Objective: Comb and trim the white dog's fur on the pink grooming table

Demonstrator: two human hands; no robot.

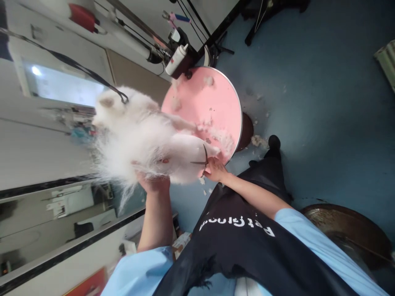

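Note:
A fluffy white dog (pixel 173 152) stands on a round pink table (pixel 216 98), its head toward the upper left and a dark loop at its neck. My left hand (pixel 152 181) presses into the fur at the dog's rear, its fingers mostly hidden by the long tail hair. Curled around the handles of open scissors (pixel 204 161), my right hand (pixel 216 169) is beside a hind leg. The scissor blades lie apart against the leg's fur. Tufts of cut white fur (pixel 224 139) are scattered over the tabletop.
A holder with a white bottle (pixel 176 60) is fixed at the table's far edge. The dark leash (pixel 77 63) runs to the upper left. A brown round stool (pixel 345 230) stands at the lower right. Fur clumps (pixel 259 141) lie on the blue floor.

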